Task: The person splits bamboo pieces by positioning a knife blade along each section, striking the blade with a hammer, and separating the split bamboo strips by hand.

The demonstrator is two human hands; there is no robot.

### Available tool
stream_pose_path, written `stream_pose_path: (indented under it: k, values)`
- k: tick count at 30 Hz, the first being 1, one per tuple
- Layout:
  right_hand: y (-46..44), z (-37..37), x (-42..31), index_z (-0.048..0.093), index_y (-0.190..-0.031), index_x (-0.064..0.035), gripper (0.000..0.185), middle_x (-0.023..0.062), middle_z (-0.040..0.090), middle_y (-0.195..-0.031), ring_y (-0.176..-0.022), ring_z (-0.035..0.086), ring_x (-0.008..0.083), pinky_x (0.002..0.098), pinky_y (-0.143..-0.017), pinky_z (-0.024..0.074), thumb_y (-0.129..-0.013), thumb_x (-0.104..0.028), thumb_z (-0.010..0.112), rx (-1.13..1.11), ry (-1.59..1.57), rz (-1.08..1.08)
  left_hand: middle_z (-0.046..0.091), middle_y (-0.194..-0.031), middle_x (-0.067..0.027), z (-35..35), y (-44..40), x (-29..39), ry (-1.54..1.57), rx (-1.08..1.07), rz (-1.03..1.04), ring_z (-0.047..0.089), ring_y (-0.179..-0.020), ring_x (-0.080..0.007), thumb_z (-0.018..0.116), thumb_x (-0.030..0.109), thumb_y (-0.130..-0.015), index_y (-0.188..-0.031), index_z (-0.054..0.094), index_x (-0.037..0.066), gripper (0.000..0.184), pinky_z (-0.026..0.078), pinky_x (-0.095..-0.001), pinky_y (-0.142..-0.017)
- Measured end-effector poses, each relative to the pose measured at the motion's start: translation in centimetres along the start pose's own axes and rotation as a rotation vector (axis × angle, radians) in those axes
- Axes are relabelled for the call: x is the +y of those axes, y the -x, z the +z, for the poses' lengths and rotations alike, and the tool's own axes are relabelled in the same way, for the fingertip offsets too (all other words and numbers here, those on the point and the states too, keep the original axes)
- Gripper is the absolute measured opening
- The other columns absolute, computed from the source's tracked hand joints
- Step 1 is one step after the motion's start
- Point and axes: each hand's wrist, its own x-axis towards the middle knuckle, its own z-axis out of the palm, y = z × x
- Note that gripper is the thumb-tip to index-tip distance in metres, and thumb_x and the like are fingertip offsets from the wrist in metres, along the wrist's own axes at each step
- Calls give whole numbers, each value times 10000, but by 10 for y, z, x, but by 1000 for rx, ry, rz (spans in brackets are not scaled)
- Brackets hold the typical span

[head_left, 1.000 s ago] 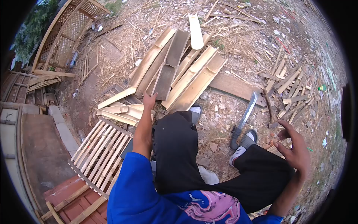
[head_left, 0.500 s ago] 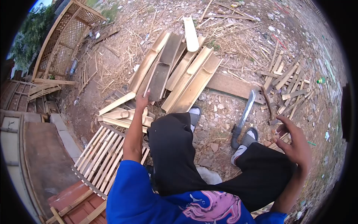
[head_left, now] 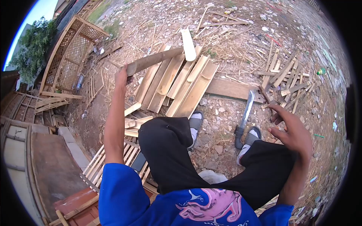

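My left hand (head_left: 122,77) grips the near end of a brown split bamboo piece (head_left: 154,60), raised and tilted across the top of the pile. Beneath it, several split bamboo halves (head_left: 193,90) lie side by side on the ground, most with their pale hollow faces up. A shorter pale half (head_left: 188,45) sits at the far end of the pile. My right hand (head_left: 289,128) hovers above my right knee, thumb and fingers apart, holding nothing I can see. Near it, a machete (head_left: 247,111) stands by my right foot, its blade tip against a flat wooden board (head_left: 232,89).
Bamboo strips (head_left: 292,77) are heaped to the right beside a dark stick (head_left: 265,96). At left are a slatted bamboo frame (head_left: 96,164) with a dark flat object (head_left: 139,162) on it, and a lattice panel (head_left: 69,52). Stones and scraps litter the ground.
My left hand has lifted the brown split bamboo piece off the pile and swung its near end up and left. My right hand stays above the knee, slightly shifted.
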Motion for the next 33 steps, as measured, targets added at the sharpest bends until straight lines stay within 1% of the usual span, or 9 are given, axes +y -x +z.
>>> stream_pose_path:
  k: [5, 9, 15, 19, 22, 26, 29, 30, 33]
  values:
    - [7, -2, 5, 524, -1349, -111, 605, 129, 627, -954, -895, 614, 311, 418, -832, 478, -792, -179, 750, 27, -14, -35, 610, -685, -51, -25, -8, -6, -9, 65, 29, 577, -487, -124, 617, 537, -927, -921, 636, 37, 500, 474, -234, -424]
    - [10, -6, 8, 523, -1353, -111, 614, 130, 633, -963, -903, 618, 309, 417, -841, 479, -786, -170, 752, 12, -26, -12, 620, -743, -66, -35, 5, -52, -38, 207, 104, 597, -573, -138, 633, 598, -892, -904, 627, 1, 598, 460, -270, -446]
    - [5, -5, 18, 508, -1379, -111, 655, 124, 637, -965, -903, 618, 298, 406, -845, 479, -776, -146, 761, -23, -17, 34, 591, -756, -80, -34, 7, -64, -195, 320, 246, 516, -675, -185, 603, 604, -915, -821, 630, -25, 637, 438, -355, -627]
    - [-2, -5, 14, 509, -1381, -106, 669, 117, 631, -949, -883, 613, 287, 396, -837, 478, -763, -120, 766, -26, -7, 44, 538, -718, -64, -34, -26, -77, -191, 385, 456, 449, -657, -201, 575, 577, -946, -782, 603, -37, 637, 403, -378, -639]
    - [-8, -4, 11, 516, -1376, -108, 670, 117, 627, -937, -870, 611, 283, 391, -834, 479, -755, -111, 768, -22, 1, 26, 612, -815, -95, -34, -44, -91, -439, 316, 415, 522, -683, -196, 581, 546, -954, -926, 648, -51, 601, 444, -362, -620]
    - [-11, -2, 13, 521, -1370, -105, 672, 120, 625, -928, -865, 612, 282, 385, -834, 480, -746, -103, 770, -29, -12, 35, 677, -1038, -158, -33, -77, -150, -267, 119, 134, 648, -792, -205, 612, 452, -956, -1216, 604, 18, 506, 509, -312, -535]
    - [-12, -2, 15, 520, -1364, -96, 671, 123, 623, -932, -876, 614, 286, 388, -844, 480, -743, -103, 773, -53, -17, 70, 687, -1028, -146, -29, -100, -203, -421, 63, 42, 661, -834, -211, 654, 382, -930, -1250, 596, 52, 464, 530, -331, -617]
    - [-12, -2, 14, 519, -1363, -95, 670, 125, 623, -937, -885, 615, 293, 391, -848, 479, -744, -106, 774, -62, -18, 73, 698, -1008, -148, -22, -102, -212, -413, 36, 76, 674, -878, -246, 685, 315, -893, -1209, 631, 69, 403, 539, -377, -733]
    - [-13, -3, 12, 518, -1361, -93, 674, 132, 626, -953, -917, 617, 314, 400, -861, 477, -739, -112, 778, -86, -5, 76, 702, -1002, -176, 15, -73, -184, -719, -128, 412, 677, -911, -314, 665, 263, -887, -1115, 662, 50, 313, 520, -417, -837]
